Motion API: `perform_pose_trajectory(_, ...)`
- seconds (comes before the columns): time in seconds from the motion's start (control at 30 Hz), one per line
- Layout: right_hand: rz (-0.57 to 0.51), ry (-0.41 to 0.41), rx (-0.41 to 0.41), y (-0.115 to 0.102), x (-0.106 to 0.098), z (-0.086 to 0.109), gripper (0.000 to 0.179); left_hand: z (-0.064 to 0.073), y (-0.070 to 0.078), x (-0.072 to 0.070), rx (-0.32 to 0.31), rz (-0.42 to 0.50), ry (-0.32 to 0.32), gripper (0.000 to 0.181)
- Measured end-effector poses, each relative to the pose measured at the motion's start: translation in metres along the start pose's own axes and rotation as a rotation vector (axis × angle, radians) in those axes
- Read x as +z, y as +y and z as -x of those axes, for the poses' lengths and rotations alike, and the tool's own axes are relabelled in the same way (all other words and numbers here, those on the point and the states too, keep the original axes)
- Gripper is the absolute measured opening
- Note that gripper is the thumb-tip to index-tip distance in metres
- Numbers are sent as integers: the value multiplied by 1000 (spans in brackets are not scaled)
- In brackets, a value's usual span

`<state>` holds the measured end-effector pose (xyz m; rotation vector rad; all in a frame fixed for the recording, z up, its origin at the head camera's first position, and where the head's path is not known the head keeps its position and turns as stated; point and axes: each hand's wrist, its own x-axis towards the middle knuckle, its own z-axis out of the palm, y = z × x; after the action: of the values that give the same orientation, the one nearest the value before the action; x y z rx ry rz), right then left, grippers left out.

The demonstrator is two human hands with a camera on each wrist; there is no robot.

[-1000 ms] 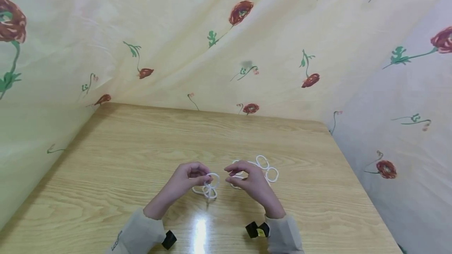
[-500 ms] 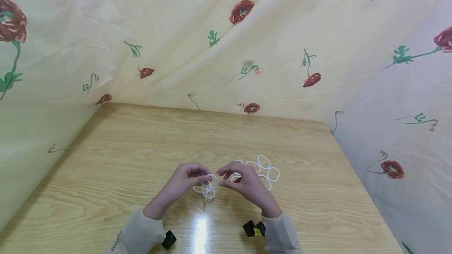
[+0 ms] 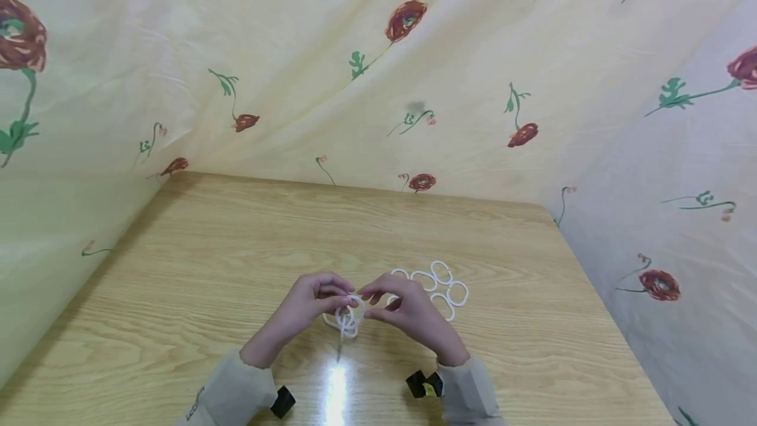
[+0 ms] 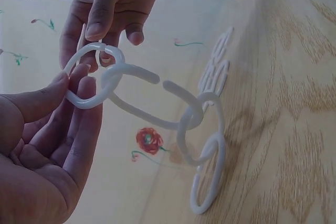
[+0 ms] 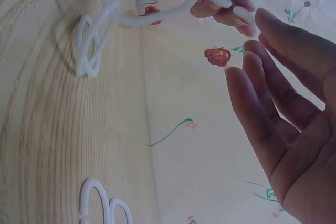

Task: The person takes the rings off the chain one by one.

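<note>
My left hand pinches a white plastic C-shaped link between thumb and fingers, its narrow gap facing my right hand. Hooked through it is a longer link, part of a short chain that hangs down toward the table. My right hand reaches in from the other side, thumb and fingers spread a little apart. Its thumb tip lies at the gap end of the pinched link; whether it touches cannot be made out. In the head view the hands partly hide the chain.
Several loose white links lie on the wooden table behind and right of the right hand. Flowered cloth surrounds the table at the back and sides. A black wrist camera sits at the left cuff.
My right hand has moved left, up to the link in the left hand. The left hand has stayed almost still, while its chain has shifted slightly lower and left.
</note>
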<state>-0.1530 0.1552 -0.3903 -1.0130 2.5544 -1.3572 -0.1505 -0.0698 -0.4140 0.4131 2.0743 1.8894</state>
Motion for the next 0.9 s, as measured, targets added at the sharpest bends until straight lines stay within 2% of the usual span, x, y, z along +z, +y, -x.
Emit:
perform_pose_trajectory(0.37,30,-42,-58,3,2,0,32,-3,-1,0,-17,16,-15,23)
perform_pose_trajectory(0.63,27,-87,-65,3,3,1,36,-5,-3,1,-23,13,-32,22)
perform_pose_trajectory(0.9,37,-109,-94,2,4,0,37,-7,-5,0,-12,64,-74,24)
